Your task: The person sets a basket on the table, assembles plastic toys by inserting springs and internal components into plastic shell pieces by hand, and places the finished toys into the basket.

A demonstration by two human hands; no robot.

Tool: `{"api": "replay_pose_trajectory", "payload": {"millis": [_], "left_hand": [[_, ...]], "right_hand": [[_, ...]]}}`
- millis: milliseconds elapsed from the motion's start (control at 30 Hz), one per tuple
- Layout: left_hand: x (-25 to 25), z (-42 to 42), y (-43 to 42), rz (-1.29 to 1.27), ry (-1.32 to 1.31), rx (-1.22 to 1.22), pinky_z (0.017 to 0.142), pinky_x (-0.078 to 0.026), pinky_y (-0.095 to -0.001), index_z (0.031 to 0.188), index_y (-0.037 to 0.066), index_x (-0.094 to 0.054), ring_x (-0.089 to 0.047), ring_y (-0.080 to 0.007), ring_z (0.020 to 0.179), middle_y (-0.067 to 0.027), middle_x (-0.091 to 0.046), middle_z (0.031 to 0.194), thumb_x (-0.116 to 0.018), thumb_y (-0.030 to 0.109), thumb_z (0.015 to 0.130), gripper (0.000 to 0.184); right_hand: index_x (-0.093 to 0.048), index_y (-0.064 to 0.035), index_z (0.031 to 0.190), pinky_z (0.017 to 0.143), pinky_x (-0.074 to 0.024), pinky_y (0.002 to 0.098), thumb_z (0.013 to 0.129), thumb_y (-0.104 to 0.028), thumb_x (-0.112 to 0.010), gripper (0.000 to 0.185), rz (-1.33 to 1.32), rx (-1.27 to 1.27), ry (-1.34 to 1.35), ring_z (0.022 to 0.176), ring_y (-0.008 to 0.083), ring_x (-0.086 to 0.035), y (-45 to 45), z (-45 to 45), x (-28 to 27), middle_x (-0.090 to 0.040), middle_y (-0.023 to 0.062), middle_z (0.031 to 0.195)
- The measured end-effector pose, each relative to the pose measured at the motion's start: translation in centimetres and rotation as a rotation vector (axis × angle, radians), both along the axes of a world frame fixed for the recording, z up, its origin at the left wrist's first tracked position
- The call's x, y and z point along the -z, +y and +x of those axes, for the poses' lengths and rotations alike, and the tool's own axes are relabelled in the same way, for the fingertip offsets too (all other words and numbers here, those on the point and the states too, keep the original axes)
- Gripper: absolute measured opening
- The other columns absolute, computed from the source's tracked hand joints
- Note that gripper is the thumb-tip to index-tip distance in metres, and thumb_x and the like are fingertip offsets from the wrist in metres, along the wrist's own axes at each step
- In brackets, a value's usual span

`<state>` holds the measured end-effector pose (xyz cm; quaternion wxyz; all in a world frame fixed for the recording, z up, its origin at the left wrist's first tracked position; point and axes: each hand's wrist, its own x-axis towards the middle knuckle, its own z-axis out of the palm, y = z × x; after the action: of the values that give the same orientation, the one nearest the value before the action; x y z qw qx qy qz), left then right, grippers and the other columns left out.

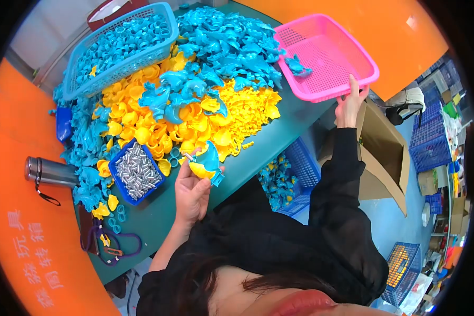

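Note:
My left hand (193,194) is closed around a blue and yellow plastic toy piece (207,162), held above the table's front edge. With its fingers on the near rim of a pink mesh basket (321,95), my right hand (350,102) grips it at the table's right end. A few blue parts (298,66) lie inside that basket at its left side. Beyond my left hand spreads a heap of yellow parts (142,124), with small yellow pieces (247,108) to the right. Blue parts (229,39) are piled behind them.
A blue mesh basket (168,31) of blue rings stands at the back left. A blue tray (134,196) holds small metal cylinders. At left lies a steel flask (55,172). Below the table are a blue crate (305,171) and an open cardboard box (387,145).

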<state>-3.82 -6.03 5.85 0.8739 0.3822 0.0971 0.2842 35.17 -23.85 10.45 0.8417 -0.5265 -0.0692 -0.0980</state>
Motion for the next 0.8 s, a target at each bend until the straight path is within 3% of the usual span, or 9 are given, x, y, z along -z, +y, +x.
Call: {"api": "replay_pose_trajectory", "payload": {"millis": [133, 233, 433, 533, 567, 767, 800], "left_hand": [[-0.2, 0.2, 0.1, -0.021, 0.005, 0.016, 0.099, -0.045, -0.0412, 0.139, 0.000, -0.033, -0.058, -0.0281, 0.111, -0.0144, -0.053, 0.127, -0.068, 0.003, 0.081, 0.068], [0.2, 0.4, 0.0, 0.011, 0.004, 0.015, 0.101, -0.043, -0.0425, 0.140, -0.001, -0.031, -0.056, -0.0280, 0.114, -0.0147, -0.052, 0.127, -0.067, -0.001, 0.081, 0.069], [0.7, 0.1, 0.4, -0.018, 0.021, 0.013, 0.103, -0.041, -0.0433, 0.140, -0.002, -0.031, -0.054, -0.0287, 0.117, -0.0154, -0.050, 0.129, -0.066, -0.003, 0.081, 0.068], [0.9, 0.0, 0.8, 0.007, 0.021, 0.035, 0.103, -0.041, -0.0434, 0.140, -0.002, -0.031, -0.054, -0.0284, 0.117, -0.0153, -0.050, 0.130, -0.066, -0.003, 0.081, 0.068], [0.9, 0.0, 0.9, 0.007, 0.017, 0.032, 0.103, -0.041, -0.0433, 0.140, -0.002, -0.031, -0.054, -0.0283, 0.117, -0.0152, -0.050, 0.130, -0.066, -0.003, 0.081, 0.068], [1.3, 0.6, 1.1, 0.004, -0.013, 0.023, 0.102, -0.041, -0.0425, 0.140, -0.003, -0.031, -0.054, -0.0285, 0.117, -0.0151, -0.051, 0.128, -0.066, -0.003, 0.082, 0.068], [1.3, 0.6, 1.1, 0.008, -0.014, 0.024, 0.102, -0.042, -0.0424, 0.140, -0.003, -0.031, -0.054, -0.0288, 0.117, -0.0153, -0.051, 0.128, -0.066, -0.003, 0.082, 0.068]], "right_hand": [[-0.021, -0.0086, 0.143, 0.097, -0.0390, 0.0413, 0.079, -0.013, -0.073, 0.082, 0.101, 0.076, -0.424, 0.122, 0.0218, -0.042, 4.3, -0.8, -2.8, -0.040, 0.0095, 0.133], [-0.022, -0.0029, 0.143, 0.101, -0.0367, 0.0390, 0.076, -0.010, -0.075, 0.086, -0.229, 0.300, -0.694, 0.125, 0.0239, -0.038, 7.7, -2.2, -4.7, -0.037, 0.0132, 0.135], [-0.031, -0.0024, 0.142, 0.101, -0.0356, 0.0376, 0.068, -0.021, -0.083, 0.092, -0.582, 0.449, -1.032, 0.119, 0.0262, -0.043, 14.1, -8.9, -8.0, -0.040, 0.0155, 0.127], [-0.034, -0.0022, 0.141, 0.098, -0.0366, 0.0375, 0.064, -0.023, -0.084, 0.094, -0.573, 0.478, -1.217, 0.116, 0.0259, -0.044, 16.4, -11.3, -8.9, -0.043, 0.0139, 0.123], [-0.037, -0.0057, 0.139, 0.098, -0.0382, 0.0442, 0.066, -0.023, -0.076, 0.085, -0.573, 0.481, -1.138, 0.116, 0.0379, -0.045, 16.5, -11.9, -9.6, -0.044, 0.0225, 0.126], [-0.032, -0.0070, 0.143, 0.100, -0.0342, 0.0454, 0.063, -0.019, -0.075, 0.091, -0.276, 0.166, -1.219, 0.118, 0.0357, -0.042, 19.0, -12.8, -10.4, -0.043, 0.0192, 0.127], [-0.032, -0.0053, 0.143, 0.099, -0.0352, 0.0429, 0.063, -0.020, -0.078, 0.093, -0.307, 0.182, -1.246, 0.116, 0.0319, -0.043, 18.9, -12.7, -10.2, -0.043, 0.0172, 0.127]]}}
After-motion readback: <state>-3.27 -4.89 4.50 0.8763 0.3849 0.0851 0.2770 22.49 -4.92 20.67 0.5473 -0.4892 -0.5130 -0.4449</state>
